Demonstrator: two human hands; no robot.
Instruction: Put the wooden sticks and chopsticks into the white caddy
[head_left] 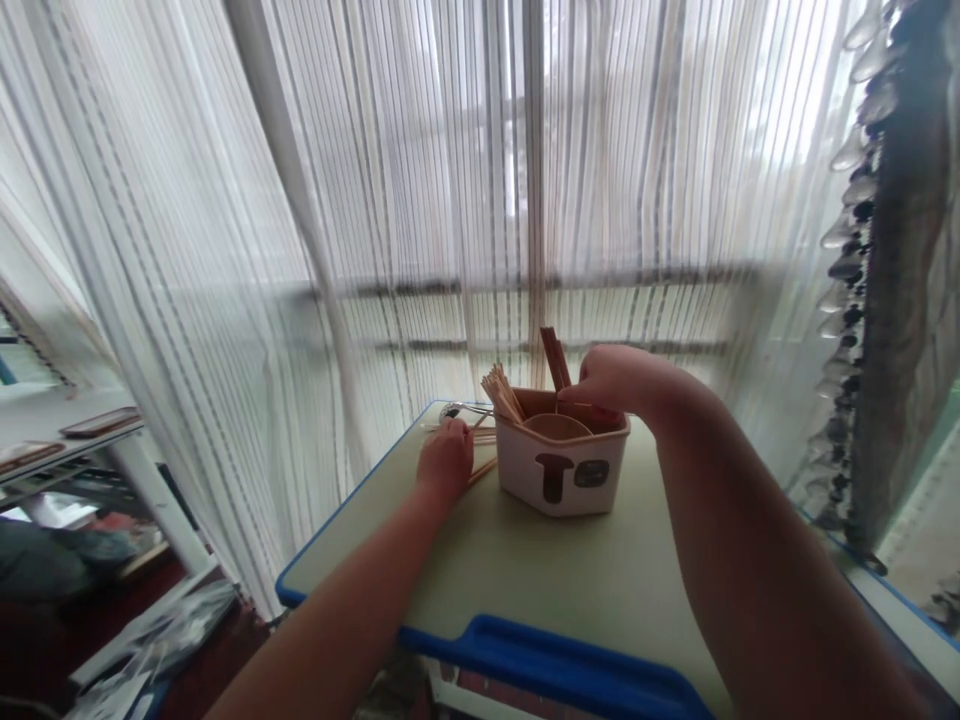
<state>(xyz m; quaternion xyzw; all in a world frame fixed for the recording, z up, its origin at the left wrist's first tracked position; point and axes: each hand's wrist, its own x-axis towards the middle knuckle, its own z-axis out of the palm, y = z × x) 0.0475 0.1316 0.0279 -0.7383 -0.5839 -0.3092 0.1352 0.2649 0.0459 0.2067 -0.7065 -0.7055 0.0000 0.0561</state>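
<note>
On the tabletop, my left hand [448, 458] is closed, its fingers curled down over several thin light sticks [484, 436]. What lies inside its grip is hidden. Beside it is a shiny metal utensil [466, 408]. My right hand [619, 380] bends over the rim of a white, many-sided utensil holder [521, 465] with brown inside walls. Its fingers are closed at the lower part of dark brown chopsticks [555, 355], which stand up tilted; whether it grips them is hidden. A bundle of light wooden sticks [504, 392] leans in the holder's left side.
The small table [570, 580] has a pale top and a blue edge [555, 660]. Sheer striped curtains [420, 200] hang behind it. A strand of clear beads [847, 240] hangs at the right. To the left is a shelf [124, 455] with brown trays [99, 423].
</note>
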